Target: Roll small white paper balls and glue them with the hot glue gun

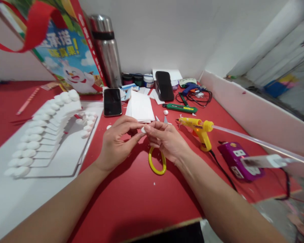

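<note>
My left hand [118, 143] and my right hand [167, 140] meet over the red table [131, 195], fingertips pinched together on a small white foam piece [143, 129]. Yellow-handled scissors [157, 162] lie under my right hand, blades pointing away. A stack of white foam sheets [140, 106] lies just beyond my fingers. To the left stands a white foam model [44, 131] with rows of rounded white pieces along its edges.
A yellow glue gun [201, 130] lies to the right, beside a purple box [239, 162]. A phone [112, 102], black case [164, 85], green utility knife [180, 108], paint jars [138, 80], steel flask [106, 50] and printed bag [66, 50] stand behind.
</note>
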`<state>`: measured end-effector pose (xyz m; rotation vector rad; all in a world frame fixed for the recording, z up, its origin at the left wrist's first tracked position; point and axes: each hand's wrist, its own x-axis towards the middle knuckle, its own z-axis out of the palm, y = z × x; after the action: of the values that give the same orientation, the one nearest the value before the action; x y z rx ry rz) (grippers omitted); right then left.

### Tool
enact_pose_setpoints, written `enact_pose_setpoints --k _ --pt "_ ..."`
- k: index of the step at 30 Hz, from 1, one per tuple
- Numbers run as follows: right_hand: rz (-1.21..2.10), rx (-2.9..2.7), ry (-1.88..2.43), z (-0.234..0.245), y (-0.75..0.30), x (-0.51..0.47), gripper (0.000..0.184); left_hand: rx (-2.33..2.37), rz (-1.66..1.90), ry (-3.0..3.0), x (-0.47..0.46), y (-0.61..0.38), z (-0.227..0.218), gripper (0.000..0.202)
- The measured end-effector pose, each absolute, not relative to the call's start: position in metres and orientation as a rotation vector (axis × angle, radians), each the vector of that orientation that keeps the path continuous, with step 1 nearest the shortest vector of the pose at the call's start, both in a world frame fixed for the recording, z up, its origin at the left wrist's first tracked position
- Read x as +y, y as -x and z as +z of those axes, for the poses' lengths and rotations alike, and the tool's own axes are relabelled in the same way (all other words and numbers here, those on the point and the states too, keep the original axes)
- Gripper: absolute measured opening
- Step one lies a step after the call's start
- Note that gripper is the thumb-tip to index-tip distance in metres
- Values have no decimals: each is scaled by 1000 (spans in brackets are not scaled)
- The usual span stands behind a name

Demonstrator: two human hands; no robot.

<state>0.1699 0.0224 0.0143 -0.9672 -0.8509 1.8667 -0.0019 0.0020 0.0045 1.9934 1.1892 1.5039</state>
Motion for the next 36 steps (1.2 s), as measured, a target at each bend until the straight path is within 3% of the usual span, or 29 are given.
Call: enact_pose_setpoints --k 3,7,11,18,20,23,27,36 --pt "1834 -916 1003 12 -170 23 44 1173 1499 -1968 3 2 1 11" --pt "1655 -1140 1086 13 -174 25 46 1123 1334 -1416 5 1 -4 16" --pt "1302 -1437 1056 17 -179 25 28 997 1215 -889 8 1 -4 25" --pt "912 -1822 860 13 -177 23 13 870 1147 -731 8 -1 -2 30" --pt "963 -1789 896 13 -177 23 11 852 1125 -740 8 -1 -4 34" --pt "1313 -1558 951 14 -177 23 23 846 1141 -779 9 -1 -5 44" --pt "1739 -1111 913 17 -177 25 33 818 1239 -858 9 2 -6 36" --pt "1911 -974 942 21 -176 24 38 823 1187 -975 6 4 -7 20"
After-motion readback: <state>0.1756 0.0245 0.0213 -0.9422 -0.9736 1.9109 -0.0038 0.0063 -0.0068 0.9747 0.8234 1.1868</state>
